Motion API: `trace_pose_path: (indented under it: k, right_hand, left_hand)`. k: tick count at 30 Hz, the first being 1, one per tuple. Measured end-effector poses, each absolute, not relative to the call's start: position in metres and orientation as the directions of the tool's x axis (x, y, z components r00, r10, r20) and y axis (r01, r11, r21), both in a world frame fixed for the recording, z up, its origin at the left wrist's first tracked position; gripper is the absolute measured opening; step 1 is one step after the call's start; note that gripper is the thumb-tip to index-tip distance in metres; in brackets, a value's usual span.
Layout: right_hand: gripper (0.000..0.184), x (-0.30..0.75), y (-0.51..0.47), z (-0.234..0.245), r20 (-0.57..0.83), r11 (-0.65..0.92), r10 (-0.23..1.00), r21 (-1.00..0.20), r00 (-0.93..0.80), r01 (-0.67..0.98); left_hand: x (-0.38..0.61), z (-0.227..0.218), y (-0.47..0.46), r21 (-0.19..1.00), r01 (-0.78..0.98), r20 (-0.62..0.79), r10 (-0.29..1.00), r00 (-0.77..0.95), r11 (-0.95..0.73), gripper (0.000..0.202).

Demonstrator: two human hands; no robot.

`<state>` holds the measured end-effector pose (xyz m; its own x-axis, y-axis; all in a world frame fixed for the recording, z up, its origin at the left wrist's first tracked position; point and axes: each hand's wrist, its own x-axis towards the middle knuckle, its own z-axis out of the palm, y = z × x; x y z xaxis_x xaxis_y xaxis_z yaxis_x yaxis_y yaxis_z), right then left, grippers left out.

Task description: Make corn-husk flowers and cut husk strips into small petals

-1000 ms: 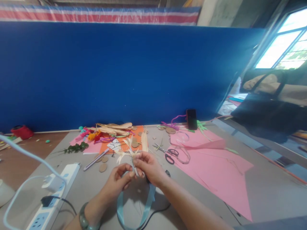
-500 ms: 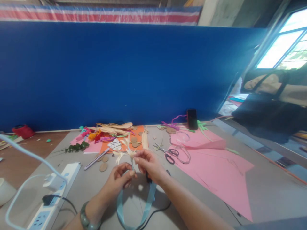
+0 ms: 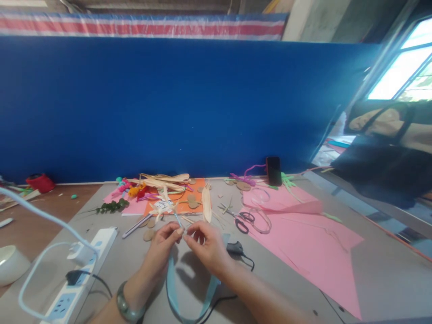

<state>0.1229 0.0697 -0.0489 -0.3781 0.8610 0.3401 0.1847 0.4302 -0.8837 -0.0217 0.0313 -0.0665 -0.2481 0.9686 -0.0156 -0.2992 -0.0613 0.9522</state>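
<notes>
Between my two hands is a handmade flower with pale straw-coloured petals [image 3: 164, 208] and a thin light-blue stem [image 3: 177, 219], tilted up to the left. My left hand [image 3: 164, 246], with a green bangle at the wrist, pinches the stem near its lower end. Thumb and fingertips of my right hand [image 3: 207, 247] close together right beside it, on the light-blue ribbon at the stem; the exact grip is small and partly hidden. That light-blue ribbon [image 3: 172, 288] hangs in a wide loop below my hands. A black corded tool handle [image 3: 235, 247] lies just right of my right hand.
Black-handled scissors [image 3: 241, 222] and pink paper [image 3: 313, 243] lie on the right. A phone [image 3: 273, 171] leans on the blue partition [image 3: 189, 108]. A white power strip [image 3: 81, 274], a cutter knife [image 3: 137, 226], dried husk strips [image 3: 207, 202] and a green sprig [image 3: 112, 207] are around.
My hands have come closer together, and the flower has tipped left and lower. My right hand has moved down from the petals to the stem's lower end. The black tool handle shows more now.
</notes>
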Motion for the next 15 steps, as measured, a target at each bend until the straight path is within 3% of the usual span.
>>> trace_pose_path:
  k: [3,7,11,15]
  right_hand:
    - [0.017,0.1203,0.0689,-0.0499,0.274,0.344,0.894,-0.927,-0.355,0.151]
    - [0.023,0.1177,0.0719,-0.0485,0.083,0.07,0.898,-0.997,-0.431,-0.044]
    - [0.027,0.117,0.0731,-0.0485,-0.026,-0.126,0.866,-0.978,-0.5,-0.167]
    - [0.028,0.1163,0.0725,-0.0515,-0.072,-0.215,0.851,-0.952,-0.52,-0.22]
  left_hand:
    - [-0.0212,-0.0666,0.031,0.942,-0.332,-0.038,0.971,-0.235,-0.043,0.021]
    - [-0.0196,-0.0653,0.0294,0.934,-0.354,-0.036,0.97,-0.242,-0.054,0.019]
    - [-0.0184,-0.0651,0.0288,0.944,-0.322,-0.015,0.962,-0.272,-0.076,0.018]
    - [-0.0193,-0.0676,0.0289,0.955,-0.281,0.008,0.958,-0.287,-0.092,0.015]
